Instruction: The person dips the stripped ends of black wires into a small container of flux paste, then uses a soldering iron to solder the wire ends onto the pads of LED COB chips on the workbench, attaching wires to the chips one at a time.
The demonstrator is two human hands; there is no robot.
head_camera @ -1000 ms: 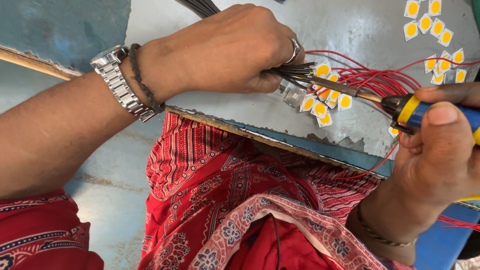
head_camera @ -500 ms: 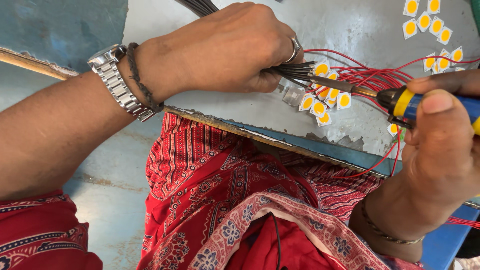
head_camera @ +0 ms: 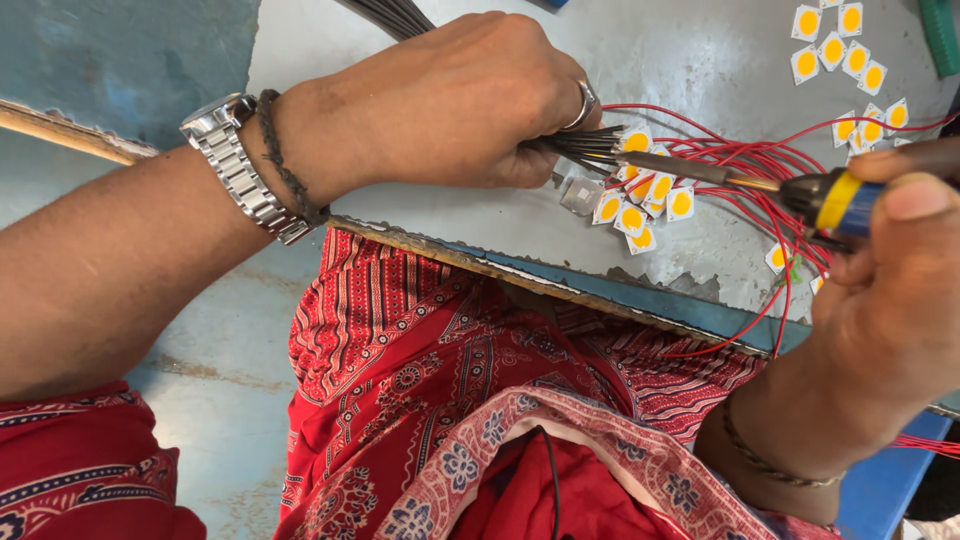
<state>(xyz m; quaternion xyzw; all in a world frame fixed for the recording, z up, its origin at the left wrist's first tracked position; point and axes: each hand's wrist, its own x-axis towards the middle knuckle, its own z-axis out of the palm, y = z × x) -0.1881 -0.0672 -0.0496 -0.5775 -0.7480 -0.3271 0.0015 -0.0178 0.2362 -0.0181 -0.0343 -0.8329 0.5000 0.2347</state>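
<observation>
Since the earlier frame: right hand (head_camera: 890, 310) shifted slightly lower, fingers clamped on blue-and-yellow-handled soldering iron (head_camera: 770, 185), tip at small square yellow-centred LED chips (head_camera: 640, 205) on grey worktable (head_camera: 700, 60). Left hand (head_camera: 450, 100) closed on bundle of dark wires (head_camera: 580, 148), red wires (head_camera: 760, 160) alongside.

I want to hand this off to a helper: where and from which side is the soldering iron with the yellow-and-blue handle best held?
Grip the soldering iron with the yellow-and-blue handle on that thick handle, coming from the right, as the right hand does. Its thin metal tip points left into the small square yellow-centred chips and the dark wire bundle pinched by the left hand, so that end is probably hot and crowded.
</observation>
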